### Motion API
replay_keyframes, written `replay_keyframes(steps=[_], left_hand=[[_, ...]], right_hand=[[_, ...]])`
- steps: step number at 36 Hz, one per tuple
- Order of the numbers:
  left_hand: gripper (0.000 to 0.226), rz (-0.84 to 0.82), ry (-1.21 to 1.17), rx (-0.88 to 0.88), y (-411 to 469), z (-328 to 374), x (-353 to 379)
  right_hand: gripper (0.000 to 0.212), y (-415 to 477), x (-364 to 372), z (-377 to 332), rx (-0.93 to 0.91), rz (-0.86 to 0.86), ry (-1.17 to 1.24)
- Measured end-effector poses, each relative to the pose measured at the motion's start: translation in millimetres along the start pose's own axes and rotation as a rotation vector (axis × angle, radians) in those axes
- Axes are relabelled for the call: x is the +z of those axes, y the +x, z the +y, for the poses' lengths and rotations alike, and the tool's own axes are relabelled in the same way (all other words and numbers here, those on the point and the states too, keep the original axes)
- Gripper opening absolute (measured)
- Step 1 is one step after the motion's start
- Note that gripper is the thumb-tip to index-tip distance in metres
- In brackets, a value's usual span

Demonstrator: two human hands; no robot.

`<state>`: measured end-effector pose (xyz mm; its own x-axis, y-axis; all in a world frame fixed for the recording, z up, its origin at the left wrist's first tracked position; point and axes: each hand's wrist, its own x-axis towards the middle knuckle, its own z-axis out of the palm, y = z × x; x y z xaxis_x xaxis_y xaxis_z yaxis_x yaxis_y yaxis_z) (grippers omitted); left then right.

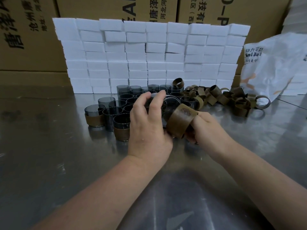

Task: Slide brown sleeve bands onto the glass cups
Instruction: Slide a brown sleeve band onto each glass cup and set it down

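A glass cup [169,105] is gripped on its side by the left hand [147,127], with the fingers curled over its wall. A brown sleeve band [180,123] is held open by the right hand [209,128], at least 1 finger hooked through the loop, just beside the cup's near end. The band is best held round and square to the cup, then pushed on evenly while the cup is steadied; a skewed start is likely to bind. Just beyond the left hand, bare cups [126,98] are packed tightly, and 2 sleeved cups [122,131] are stood to its left, so little swing room is offered there. Loose bands [224,97] are heaped beyond the right hand. Open tabletop [49,146] is found nearer the body.
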<state>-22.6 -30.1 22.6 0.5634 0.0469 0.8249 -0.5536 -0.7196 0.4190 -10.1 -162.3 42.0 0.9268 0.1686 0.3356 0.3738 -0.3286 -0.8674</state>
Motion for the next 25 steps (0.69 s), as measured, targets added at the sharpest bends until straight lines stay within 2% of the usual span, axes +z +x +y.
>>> replay_keyframes(steps=[8, 11, 16, 20, 25], left_hand=[[0.078, -0.014, -0.011, 0.006, -0.7, 3.4, -0.6], [0.081, -0.060, -0.027, -0.013, -1.4, 3.8, -0.6], [0.086, -0.160, -0.072, 0.003, -3.2, 5.6, -2.9], [0.093, -0.196, -0.085, -0.015, -4.4, 5.5, -1.9], [0.085, -0.204, -0.088, -0.030, -3.6, 2.7, -2.0]], right_hand=[[0.037, 0.9, 1.0, -2.2, 0.022, -0.020, 0.162], [0.042, -0.1, 2.3, -4.3, 0.026, -0.011, 0.205], [0.037, -1.6, 5.1, -6.2, 0.102, -0.001, 0.245], [0.037, -2.1, 3.0, -5.6, 0.090, 0.023, 0.155], [0.043, -4.9, 8.0, -4.9, 0.043, 0.021, 0.270]])
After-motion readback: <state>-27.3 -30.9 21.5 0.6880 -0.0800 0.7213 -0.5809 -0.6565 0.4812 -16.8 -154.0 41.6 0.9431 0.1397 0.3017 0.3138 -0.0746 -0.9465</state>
